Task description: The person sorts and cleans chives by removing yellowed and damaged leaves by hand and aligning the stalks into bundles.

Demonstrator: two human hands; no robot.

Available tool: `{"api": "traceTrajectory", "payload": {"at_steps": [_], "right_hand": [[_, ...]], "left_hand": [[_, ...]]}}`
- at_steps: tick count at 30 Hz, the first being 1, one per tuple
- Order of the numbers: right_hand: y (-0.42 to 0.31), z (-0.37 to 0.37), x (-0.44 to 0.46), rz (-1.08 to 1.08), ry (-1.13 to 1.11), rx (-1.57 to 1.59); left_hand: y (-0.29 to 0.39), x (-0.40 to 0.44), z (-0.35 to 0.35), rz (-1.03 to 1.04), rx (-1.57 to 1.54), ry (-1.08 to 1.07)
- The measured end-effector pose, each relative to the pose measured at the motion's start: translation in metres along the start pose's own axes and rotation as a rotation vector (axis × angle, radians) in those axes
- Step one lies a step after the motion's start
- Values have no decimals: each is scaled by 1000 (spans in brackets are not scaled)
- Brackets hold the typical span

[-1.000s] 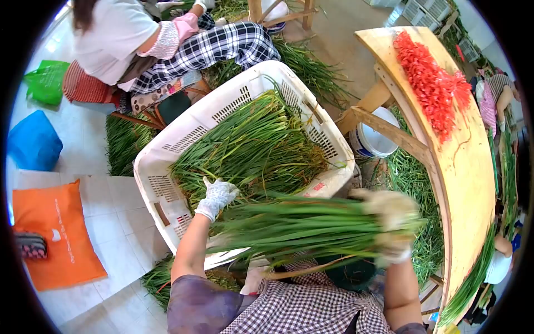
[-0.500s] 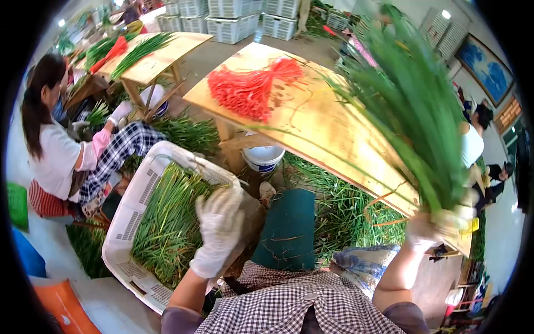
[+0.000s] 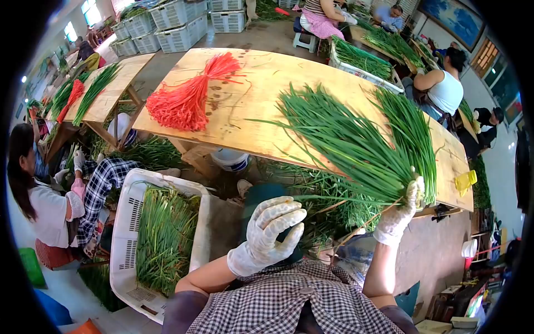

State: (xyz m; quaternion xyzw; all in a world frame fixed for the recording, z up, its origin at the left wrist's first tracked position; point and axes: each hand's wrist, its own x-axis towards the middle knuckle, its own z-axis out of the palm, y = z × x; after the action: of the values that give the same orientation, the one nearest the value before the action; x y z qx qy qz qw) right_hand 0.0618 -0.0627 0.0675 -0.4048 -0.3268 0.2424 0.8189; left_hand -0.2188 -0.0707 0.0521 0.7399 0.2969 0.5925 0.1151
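Note:
My right hand (image 3: 399, 214), in a white glove, grips the root end of a bunch of long green stalks (image 3: 345, 145). Those leaves fan out to the left over the wooden table (image 3: 261, 122). Beside them on the table lies a second green bunch (image 3: 409, 131). My left hand (image 3: 269, 236), also gloved, is raised in front of my checked apron with fingers apart and nothing in it. Red plastic ties (image 3: 186, 103) lie spread at the table's left end. A white basket (image 3: 201, 222) full of green stalks (image 3: 164, 239) stands on the floor at left.
Close by on the left sits a co-worker (image 3: 47, 206). Another table (image 3: 119, 83) stands at the upper left, with stacked crates (image 3: 178, 25) behind. A bucket (image 3: 231, 160) is beneath the near table. A yellow object (image 3: 465, 181) rests at its right end.
The bunch in my right hand has gone from above the basket to over the table and come down there. My left hand has moved off the basket toward my front. The view has turned right.

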Motion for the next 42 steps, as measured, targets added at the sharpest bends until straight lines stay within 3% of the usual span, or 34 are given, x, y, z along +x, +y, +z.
{"api": "traceTrajectory", "payload": {"at_steps": [2, 5, 9, 11, 13, 15, 16, 17, 18, 19, 20, 21, 22, 23, 24, 26, 27, 30, 31, 33, 34, 35, 36, 37, 39, 40, 41, 42], "right_hand": [[-1, -2, -2, -128, -124, -55], [-5, -4, -16, -121, -159, -37], [-7, -13, -18, -105, -175, 16], [-3, -20, -19, -88, -147, 46], [1, -29, -7, -130, -169, 6], [-13, -26, 6, -129, -95, -161], [-13, -28, 14, -167, -109, -172], [-2, -42, 28, -332, -151, -332], [-17, -35, 25, -235, -167, -285], [-33, -27, 25, -145, -188, -235], [-36, -29, 25, -338, -256, -357], [-45, -21, 19, -472, -288, -270], [-59, -18, 12, -659, -469, -353], [-65, -17, 9, -757, -679, -350], [-72, -15, 5, -833, -904, -325], [-77, -7, -5, -803, -1231, -225], [-79, -1, -17, -795, -1318, -244], [-68, -11, -50, -1016, -1311, -358], [-75, -8, -56, -960, -1286, -264], [-81, -7, -69, -1046, -1344, -222], [-82, -13, -74, -1043, -1451, -276], [-78, -14, -72, -1107, -1508, -366], [-74, -16, -70, -1174, -1565, -452], [-78, -6, -62, -1224, -1562, -569], [-107, 13, -43, -725, -1789, -572], [-115, 19, -23, -716, -1699, -427], [-123, 22, -4, -704, -1607, -285], [-138, 22, 6, -565, -1263, -428]], "left_hand": [[15, 13, 18, 41, 9, 67], [30, 36, 57, -14, -48, 65], [45, 62, 98, 101, 56, -160], [27, 44, 121, 249, 118, -243], [30, 19, 125, 399, 185, -82], [32, -27, 116, 457, 105, -385], [28, -59, 120, 333, 230, -900], [4, -93, 114, 165, 193, -1203], [-10, -109, 102, -66, 188, -1285], [-8, -102, 90, -258, 144, -1160], [2, -79, 79, -563, -20, -1083], [12, -62, 69, -868, -194, -987], [12, -62, 63, -1184, -818, -883], [18, -57, 70, -1280, -1418, -796], [33, -53, 81, -1219, -1686, -673], [57, -39, 88, -1145, -1934, -555], [66, -27, 88, -1087, -1949, -501], [80, 23, 95, -875, -2003, -331], [79, 36, 97, -804, -2021, -266], [63, 58, 85, -783, -1775, -180], [44, 71, 74, -697, -1517, -314], [55, 98, 70, -912, -1525, -78], [20, 119, 65, -866, -1263, -107], [12, 147, 65, -834, -1308, -119], [31, 186, 46, -785, -1012, -84], [3, 215, 54, -587, -899, -99], [29, 236, 49, -393, -833, -52], [39, 253, 50, -381, -811, -36]]}}
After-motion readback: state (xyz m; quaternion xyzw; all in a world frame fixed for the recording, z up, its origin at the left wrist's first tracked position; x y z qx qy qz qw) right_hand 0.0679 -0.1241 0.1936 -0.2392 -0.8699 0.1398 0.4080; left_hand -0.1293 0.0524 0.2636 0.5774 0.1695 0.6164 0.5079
